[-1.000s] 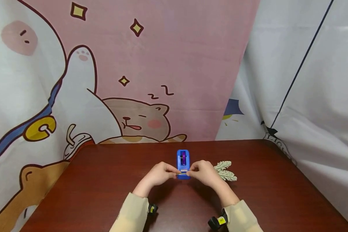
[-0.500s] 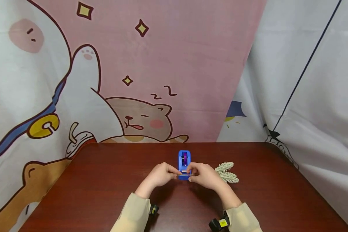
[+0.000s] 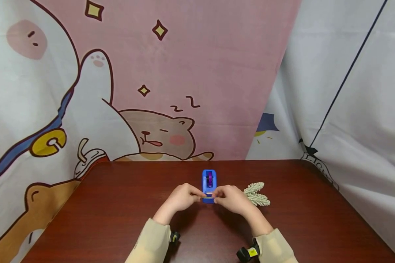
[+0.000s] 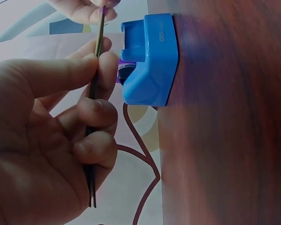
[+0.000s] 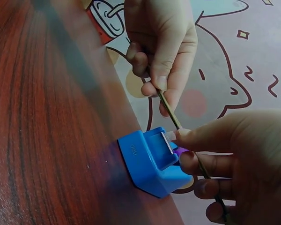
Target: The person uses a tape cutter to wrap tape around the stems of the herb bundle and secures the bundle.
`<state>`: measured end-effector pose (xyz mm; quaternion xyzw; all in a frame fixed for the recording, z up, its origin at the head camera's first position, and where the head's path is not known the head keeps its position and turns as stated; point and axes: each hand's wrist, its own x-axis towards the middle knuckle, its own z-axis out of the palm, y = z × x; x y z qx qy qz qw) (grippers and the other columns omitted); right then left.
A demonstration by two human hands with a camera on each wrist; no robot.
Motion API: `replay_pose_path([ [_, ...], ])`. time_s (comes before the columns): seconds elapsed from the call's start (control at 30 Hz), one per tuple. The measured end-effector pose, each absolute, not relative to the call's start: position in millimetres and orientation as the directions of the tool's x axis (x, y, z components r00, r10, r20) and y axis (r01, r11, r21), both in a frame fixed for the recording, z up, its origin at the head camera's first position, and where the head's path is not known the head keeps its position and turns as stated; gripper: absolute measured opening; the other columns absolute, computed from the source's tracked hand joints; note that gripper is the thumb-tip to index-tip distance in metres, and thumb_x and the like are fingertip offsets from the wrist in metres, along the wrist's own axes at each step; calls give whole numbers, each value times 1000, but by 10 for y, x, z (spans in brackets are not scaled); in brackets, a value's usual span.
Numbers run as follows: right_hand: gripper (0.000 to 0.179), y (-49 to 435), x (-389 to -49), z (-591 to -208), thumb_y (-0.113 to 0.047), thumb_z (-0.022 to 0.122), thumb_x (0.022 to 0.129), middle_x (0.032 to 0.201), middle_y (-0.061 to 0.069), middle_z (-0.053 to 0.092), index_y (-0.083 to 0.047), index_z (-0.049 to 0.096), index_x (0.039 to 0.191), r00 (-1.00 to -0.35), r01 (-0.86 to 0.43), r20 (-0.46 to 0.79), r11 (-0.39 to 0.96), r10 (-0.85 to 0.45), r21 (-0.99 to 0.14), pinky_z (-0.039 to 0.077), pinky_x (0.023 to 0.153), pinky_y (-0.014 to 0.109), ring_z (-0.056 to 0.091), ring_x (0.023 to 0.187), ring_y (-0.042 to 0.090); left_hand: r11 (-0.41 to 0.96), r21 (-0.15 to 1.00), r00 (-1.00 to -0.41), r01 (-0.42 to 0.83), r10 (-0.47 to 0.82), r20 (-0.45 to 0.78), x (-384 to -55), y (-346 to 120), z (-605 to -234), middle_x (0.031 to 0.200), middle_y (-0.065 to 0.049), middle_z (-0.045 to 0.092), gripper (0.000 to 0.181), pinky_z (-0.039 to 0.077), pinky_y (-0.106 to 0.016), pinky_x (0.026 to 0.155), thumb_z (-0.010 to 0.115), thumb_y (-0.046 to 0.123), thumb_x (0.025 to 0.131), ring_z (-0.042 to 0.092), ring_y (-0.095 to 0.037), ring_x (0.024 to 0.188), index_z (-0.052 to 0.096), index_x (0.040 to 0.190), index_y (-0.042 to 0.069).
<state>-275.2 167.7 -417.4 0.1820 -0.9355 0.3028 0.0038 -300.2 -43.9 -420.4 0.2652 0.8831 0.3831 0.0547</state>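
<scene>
My left hand pinches a pair of thin green stems between thumb and forefinger, its other fingers curled round their lower ends. Facing it, my right hand pinches the same stems with thumb and fingertips. A small purple patch shows on the stems at the right fingertips in the left wrist view. Two pale green, braided ear-like heads stick out beyond the right hand, in line with the stems. Just past the fingertips stands a blue tape dispenser with a purple roll and a toothed cutter.
The dark reddish-brown table reaches back to a pink and white cartoon-printed cloth. At the right hangs a white cloth with a dark slanting line. Black wrist cameras sit by the beige sleeves.
The right fingertips lifted and spread a little on the stems half a second ago, and now lie close together again. The left hand keeps its pinch. The head view has shifted slightly.
</scene>
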Motion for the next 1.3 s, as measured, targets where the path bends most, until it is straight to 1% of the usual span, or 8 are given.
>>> replay_pose_path([
  [0.13, 8, 1671, -2744, -4176, -6, 73, 80, 69, -10, 59, -10, 68, 86, -923, -362, 97, 757, -372, -544, 40, 56, 30, 49, 61, 9, 574, 700, -855, 426, 508, 103, -3000, -444, -4210, 75, 5, 69, 17, 34, -23, 50, 67, 4, 86, 45, -7, 58, 80, 92, 14],
  [0.27, 18, 1666, -2743, -4196, -3, 74, 75, 66, -10, 54, -13, 65, 86, -912, -393, 110, 768, -395, -506, 38, 53, 29, 46, 58, 9, 565, 709, -854, 422, 509, 103, -2994, -447, -4197, 75, 4, 70, 16, 35, -24, 51, 67, 5, 86, 47, -7, 60, 80, 92, 13],
  [0.33, 19, 1663, -2744, -4205, -3, 73, 75, 64, -10, 51, -15, 63, 85, -914, -395, 125, 777, -386, -489, 37, 53, 29, 45, 58, 10, 557, 717, -854, 420, 509, 104, -2991, -443, -4185, 76, 3, 70, 16, 35, -24, 52, 68, 5, 86, 47, -7, 60, 80, 93, 13],
  [0.5, 17, 1657, -2755, -4226, -7, 73, 80, 62, -11, 49, -20, 61, 80, -930, -366, 158, 799, -332, -477, 35, 51, 29, 43, 57, 9, 539, 729, -850, 422, 516, 111, -3000, -427, -4168, 77, 0, 70, 16, 34, -23, 51, 67, 5, 87, 46, -7, 58, 79, 94, 13],
  [0.7, 15, 1661, -2762, -4233, -13, 73, 84, 62, -12, 49, -21, 61, 81, -930, -368, 184, 776, -319, -512, 35, 50, 27, 42, 55, 7, 531, 729, -850, 432, 509, 133, -3002, -433, -4160, 75, 7, 66, 17, 35, -23, 52, 66, 6, 87, 45, -6, 59, 79, 95, 13],
  [0.8, 13, 1664, -2770, -4225, -13, 71, 86, 61, -11, 49, -20, 61, 82, -927, -373, 177, 755, -331, -539, 35, 49, 26, 42, 54, 7, 533, 726, -853, 435, 503, 142, -3003, -449, -4162, 74, 7, 65, 16, 35, -23, 52, 66, 7, 88, 45, -7, 59, 79, 95, 13],
  [1.13, 7, 1680, -2784, -4210, -17, 66, 92, 68, -11, 54, -19, 62, 86, -924, -370, 147, 731, -352, -573, 40, 56, 29, 47, 61, 9, 541, 719, -857, 435, 493, 148, -2984, -447, -4150, 78, 3, 69, 16, 37, -24, 53, 66, 6, 87, 48, -8, 62, 79, 95, 12],
  [1.3, 7, 1691, -2779, -4200, -18, 64, 94, 68, -10, 51, -18, 66, 87, -925, -372, 161, 738, -344, -563, 40, 58, 29, 46, 63, 10, 555, 709, -859, 434, 492, 141, -2964, -433, -4127, 79, 4, 69, 15, 38, -25, 55, 66, 7, 88, 49, -8, 64, 79, 95, 12],
])
